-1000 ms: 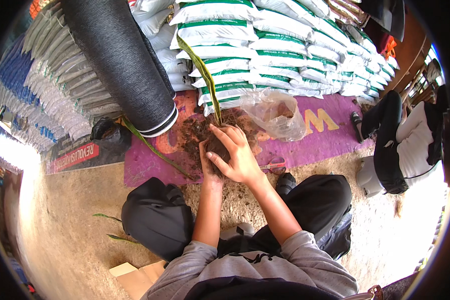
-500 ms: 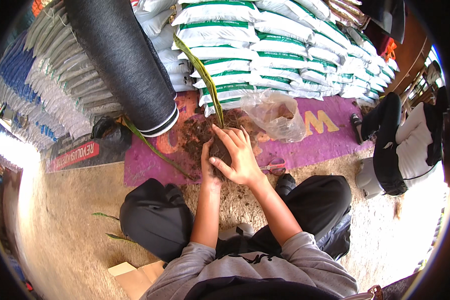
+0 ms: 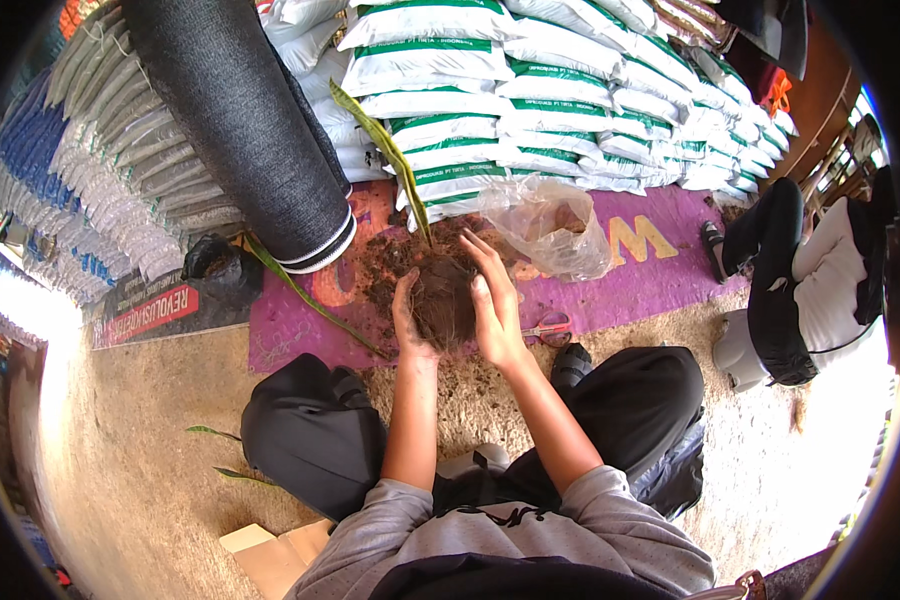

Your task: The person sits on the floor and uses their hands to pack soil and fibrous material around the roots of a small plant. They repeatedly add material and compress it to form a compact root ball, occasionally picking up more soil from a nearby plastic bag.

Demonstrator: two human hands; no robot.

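A ball of brown soil and roots (image 3: 445, 302) sits between my two palms above a purple banner sheet. One long green leaf with yellow edges (image 3: 400, 160), like a snake plant's, rises from its far side and leans left. My left hand (image 3: 411, 318) cups the ball's left side, thumb and fingers against it. Along its right side lies my right hand (image 3: 497, 312), palm inward, with the fingers stretched forward. Loose dark soil (image 3: 382, 262) is scattered around the ball on the sheet.
Beyond the banner (image 3: 630, 290) stand stacked white-and-green sacks (image 3: 560, 90). A big black roll (image 3: 240, 130) leans at left, near a loose leaf (image 3: 310, 300) and a black bag (image 3: 225, 270). Clear plastic (image 3: 560, 235) and scissors (image 3: 550, 326) lie right. Another person (image 3: 820, 270) sits far right.
My right hand has swung off the top of the root ball to its right side, uncovering the soil and roots. The leaf has shifted slightly left.
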